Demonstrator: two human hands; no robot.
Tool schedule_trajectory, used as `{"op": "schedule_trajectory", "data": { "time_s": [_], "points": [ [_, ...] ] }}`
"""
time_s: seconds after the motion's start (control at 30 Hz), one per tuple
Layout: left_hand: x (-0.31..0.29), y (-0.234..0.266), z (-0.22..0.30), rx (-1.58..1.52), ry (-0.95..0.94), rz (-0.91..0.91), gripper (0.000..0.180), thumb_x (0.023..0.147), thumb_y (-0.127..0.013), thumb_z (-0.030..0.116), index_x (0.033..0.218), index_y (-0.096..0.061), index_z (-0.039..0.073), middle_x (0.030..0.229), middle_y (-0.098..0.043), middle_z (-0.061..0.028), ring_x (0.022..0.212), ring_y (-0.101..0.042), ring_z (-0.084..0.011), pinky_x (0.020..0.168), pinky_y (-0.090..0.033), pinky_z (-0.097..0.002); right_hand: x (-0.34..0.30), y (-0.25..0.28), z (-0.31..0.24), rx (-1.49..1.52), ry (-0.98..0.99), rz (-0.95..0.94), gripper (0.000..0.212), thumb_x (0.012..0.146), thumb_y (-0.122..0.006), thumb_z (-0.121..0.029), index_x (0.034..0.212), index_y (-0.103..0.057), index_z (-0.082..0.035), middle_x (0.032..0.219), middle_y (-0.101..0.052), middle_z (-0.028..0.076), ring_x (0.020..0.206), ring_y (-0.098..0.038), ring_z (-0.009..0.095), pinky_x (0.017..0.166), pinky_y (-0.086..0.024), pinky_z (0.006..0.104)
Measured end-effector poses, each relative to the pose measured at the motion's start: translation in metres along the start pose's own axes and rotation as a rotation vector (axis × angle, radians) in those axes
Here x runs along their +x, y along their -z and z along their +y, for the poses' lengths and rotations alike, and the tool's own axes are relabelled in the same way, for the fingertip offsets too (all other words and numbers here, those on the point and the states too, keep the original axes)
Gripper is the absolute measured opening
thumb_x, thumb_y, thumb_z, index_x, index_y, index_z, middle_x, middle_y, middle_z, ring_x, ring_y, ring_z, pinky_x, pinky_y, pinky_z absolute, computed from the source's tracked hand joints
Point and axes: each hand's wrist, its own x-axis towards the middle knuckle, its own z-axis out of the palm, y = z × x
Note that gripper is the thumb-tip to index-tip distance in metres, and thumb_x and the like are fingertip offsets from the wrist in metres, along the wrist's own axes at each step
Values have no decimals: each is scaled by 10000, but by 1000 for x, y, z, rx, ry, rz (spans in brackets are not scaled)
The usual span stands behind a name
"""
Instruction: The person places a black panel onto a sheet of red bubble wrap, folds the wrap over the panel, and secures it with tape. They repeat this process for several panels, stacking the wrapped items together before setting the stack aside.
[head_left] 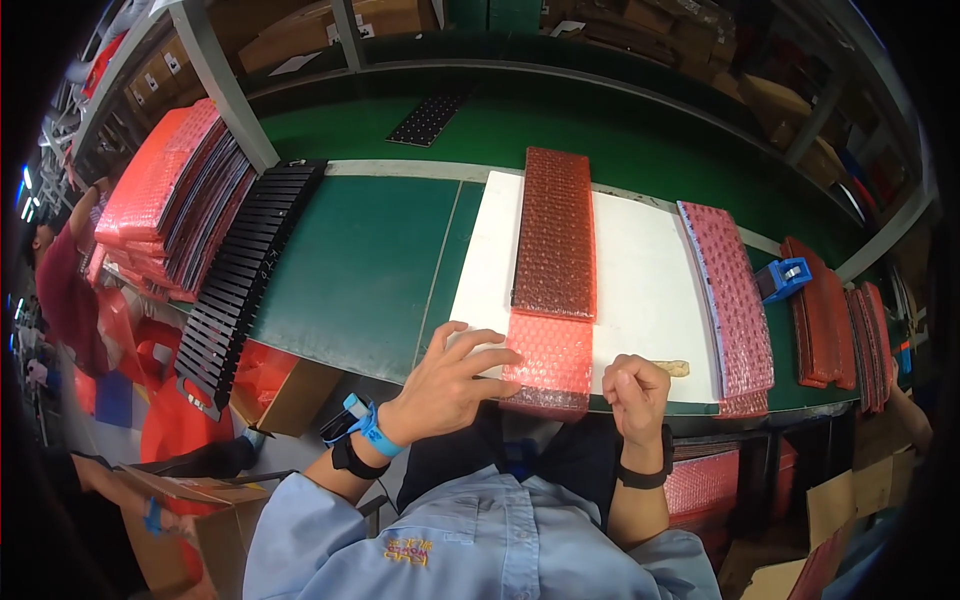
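A dark flat panel in a red bubble-wrap bag [553, 235] lies lengthwise on a white board [640, 270]. The bag's lighter end [548, 362] hangs toward me over the near edge. My left hand [458, 378] is at the left side of that end, fingers apart and fingertips at its edge; whether they touch it I cannot tell. To the right of the bag, my right hand [637, 397] is closed, fingers curled in; anything inside is hidden. Beside its knuckles lies a small tan piece [672, 368]. Further right rests a wrapped pink stack [727, 300].
A blue tape dispenser [783, 279] and more red wrapped packs [822, 312] sit at the right. A black slotted panel [245, 275] and a tall red bubble-wrap stack [170, 200] stand left. A black perforated plate [430, 115] lies on the green surface behind. Other people's arms show at both sides.
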Motion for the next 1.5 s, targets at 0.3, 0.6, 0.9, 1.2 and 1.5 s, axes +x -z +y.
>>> {"op": "schedule_trajectory", "data": {
  "time_s": [0.3, 0.6, 0.9, 1.2, 1.5],
  "points": [
    [-1, 0, -1, -198, -16, 186, 319, 656, -590, -57, 870, -745, 121, 1075, -683, -31, 1041, -626, -267, 925, -424, -428, 22, -15, -49, -196, -146, -78, 207, 939, -617, -142, 789, -598, -1, 708, -580, 43, 589, -500, 65, 530, -392, 209],
    [-4, 1, -4, -278, 73, 365, 206, 640, -607, -2, 791, -710, 91, 980, -687, -43, 977, -644, -249, 874, -459, -382, 304, -99, -35, -1270, 124, -443, 215, 839, -602, -224, 937, -710, -66, 936, -710, 193, 885, -680, 386, 764, -543, 458],
    [-19, -4, -2, -187, 200, 419, 142, 696, -655, 39, 834, -622, 54, 919, -623, -98, 882, -596, -305, 806, -466, -421, 419, -211, 156, -1416, -135, 189, 577, 788, -717, -507, 1189, -673, -93, 1404, -450, 293, 1216, -472, 558, 1007, -418, 574],
    [-16, -9, -5, -193, 277, 187, 246, 716, -667, 128, 946, -629, 51, 1065, -616, -104, 1058, -561, -296, 946, -422, -476, 427, -180, 132, -1367, -202, 86, 577, 733, -696, -502, 1222, -693, -198, 1363, -531, 223, 1242, -497, 484, 1047, -411, 509],
    [-6, -4, -12, -254, 176, 402, 114, 641, -607, 5, 733, -608, 74, 916, -644, -50, 912, -614, -241, 842, -459, -387, 212, -90, 16, -1300, 106, 182, 503, 715, -750, -397, 1175, -726, -194, 1389, -468, 312, 1263, -468, 454, 1085, -359, 478]
  ]
}}
